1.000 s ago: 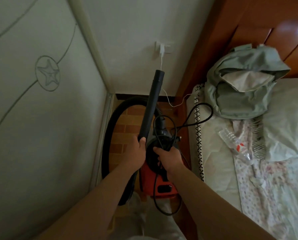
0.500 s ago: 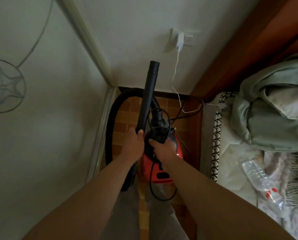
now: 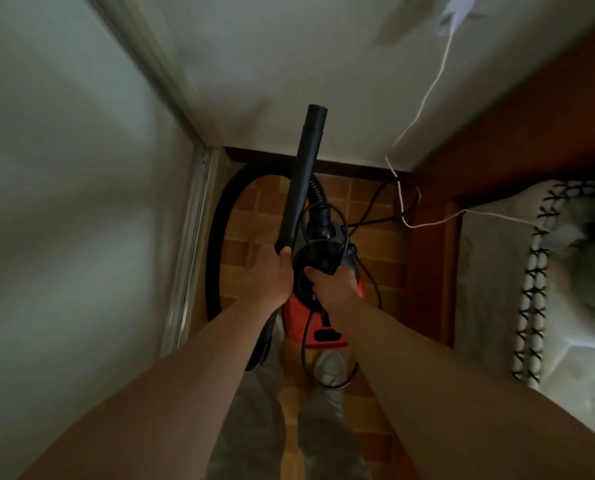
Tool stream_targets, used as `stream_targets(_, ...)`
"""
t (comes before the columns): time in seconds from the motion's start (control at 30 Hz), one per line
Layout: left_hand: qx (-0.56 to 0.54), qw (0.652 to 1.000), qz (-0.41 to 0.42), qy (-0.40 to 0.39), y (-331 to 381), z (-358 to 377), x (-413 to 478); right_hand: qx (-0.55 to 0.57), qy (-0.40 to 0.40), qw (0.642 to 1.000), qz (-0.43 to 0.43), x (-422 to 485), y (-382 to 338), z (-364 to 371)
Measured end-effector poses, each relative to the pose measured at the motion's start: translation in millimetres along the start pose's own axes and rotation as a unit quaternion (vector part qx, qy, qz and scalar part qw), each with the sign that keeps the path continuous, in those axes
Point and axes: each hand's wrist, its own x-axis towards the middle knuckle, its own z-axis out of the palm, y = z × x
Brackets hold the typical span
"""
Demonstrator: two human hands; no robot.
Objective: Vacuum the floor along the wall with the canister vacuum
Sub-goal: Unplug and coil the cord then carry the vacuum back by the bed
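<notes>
A red canister vacuum (image 3: 318, 325) hangs above the brown tiled floor (image 3: 258, 220) in a narrow gap between a wardrobe and a bed. My right hand (image 3: 330, 285) grips its black top handle along with loops of black power cord (image 3: 370, 220). My left hand (image 3: 271, 273) is closed around the lower end of the black wand (image 3: 301, 174), which points up and away toward the far wall. The black hose (image 3: 219, 237) curves from the wand down the left side and back to the canister.
A pale wardrobe door (image 3: 74, 202) with a metal frame edge lines the left. The white far wall (image 3: 289, 64) carries a plugged-in charger with a white cable (image 3: 427, 98) trailing to the bed (image 3: 566, 271) on the right. My legs and a shoe (image 3: 330, 368) stand below.
The view has tilted down and moved closer to the floor gap; the bedding has slid off to the right. Both hands keep their grips, and the wand stays pointing upward.
</notes>
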Motion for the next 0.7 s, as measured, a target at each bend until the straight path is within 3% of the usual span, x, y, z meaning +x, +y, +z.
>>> stream_targets(0.37, -0.003, 0.999, 0.013, -0.03, -52.9, 37.2, 132.2, -0.004, 0.014, 0.999, 0.049, 133.1, 25.8, 55.0)
stream_targets(0.7, 0.046, 0.997, 0.027, -0.049, -68.7, 47.9, 209.8, 0.053, 0.022, 0.998, 0.039, 202.3, 19.1, 77.9)
